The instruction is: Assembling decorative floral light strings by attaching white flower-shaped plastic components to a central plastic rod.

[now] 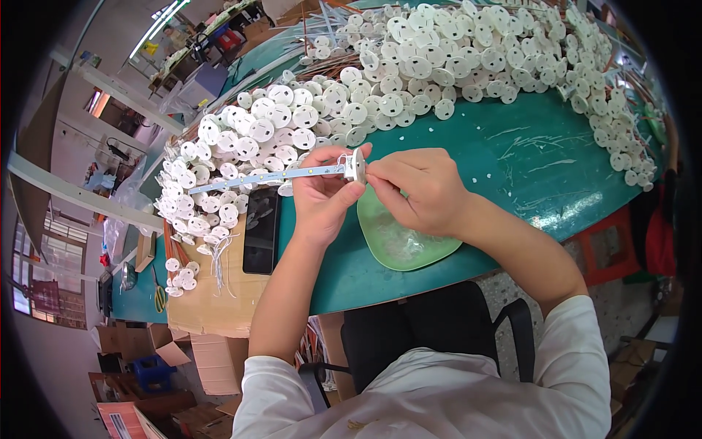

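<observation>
My left hand (322, 196) grips a narrow LED strip (267, 176) near its right end, where a round white disc (356, 166) stands on edge. Thumb and fingers close around the base of that disc. From there the strip runs out to the left over a heap of similar discs. Against the disc's right face, my right hand (424, 189) is closed in a pinch; anything between its fingertips is too small to make out. Below my right hand lies a light green dish (380, 238) with small clear bits inside, partly covered by the hand.
White discs on strips (431, 55) pile across the far side and left of the green table (512, 146). A black phone (261, 230) lies on cardboard (212, 293) at left, with scissors (159, 295) farther left. White scraps dot the tabletop. A black chair (417, 322) stands at the near edge.
</observation>
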`<state>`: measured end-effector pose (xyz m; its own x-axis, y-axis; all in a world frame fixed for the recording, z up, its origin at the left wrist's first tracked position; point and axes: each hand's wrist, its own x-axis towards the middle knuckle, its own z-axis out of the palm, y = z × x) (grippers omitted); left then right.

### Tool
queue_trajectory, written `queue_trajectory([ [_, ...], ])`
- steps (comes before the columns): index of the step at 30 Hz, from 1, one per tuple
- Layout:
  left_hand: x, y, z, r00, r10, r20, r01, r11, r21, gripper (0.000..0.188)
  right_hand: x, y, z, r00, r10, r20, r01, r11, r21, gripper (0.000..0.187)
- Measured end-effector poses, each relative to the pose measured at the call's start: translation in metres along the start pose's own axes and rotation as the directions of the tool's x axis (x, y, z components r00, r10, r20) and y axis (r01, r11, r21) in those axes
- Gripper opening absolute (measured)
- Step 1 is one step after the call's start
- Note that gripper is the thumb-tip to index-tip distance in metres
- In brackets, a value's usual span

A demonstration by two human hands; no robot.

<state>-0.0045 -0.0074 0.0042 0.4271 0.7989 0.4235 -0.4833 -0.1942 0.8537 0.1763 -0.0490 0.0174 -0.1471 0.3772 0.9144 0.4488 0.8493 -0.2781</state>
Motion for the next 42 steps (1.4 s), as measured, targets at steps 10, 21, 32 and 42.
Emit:
queue_trajectory([
  [10,0.0,-0.001,-0.009,0.995,0.056,0.078,-0.062,0.996,0.069,0.036,-0.002,0.0,0.001,0.997,-0.061,0.055,0.061,0.998,0.0,0.018],
  [21,-0.003,-0.004,-0.006,0.998,0.052,0.047,-0.055,0.997,0.055,0.036,-0.005,-0.003,0.004,0.998,-0.05,0.024,0.051,0.998,-0.025,0.02],
  [32,0.004,0.005,-0.01,0.993,0.057,0.102,-0.061,0.997,0.039,0.037,0.001,0.007,0.002,0.993,-0.009,0.117,-0.002,0.995,0.098,0.014],
  [42,0.003,0.004,-0.016,0.986,-0.036,0.163,0.02,0.995,0.099,0.037,-0.002,0.007,-0.007,0.979,-0.021,0.204,-0.005,0.992,0.125,0.014],
])
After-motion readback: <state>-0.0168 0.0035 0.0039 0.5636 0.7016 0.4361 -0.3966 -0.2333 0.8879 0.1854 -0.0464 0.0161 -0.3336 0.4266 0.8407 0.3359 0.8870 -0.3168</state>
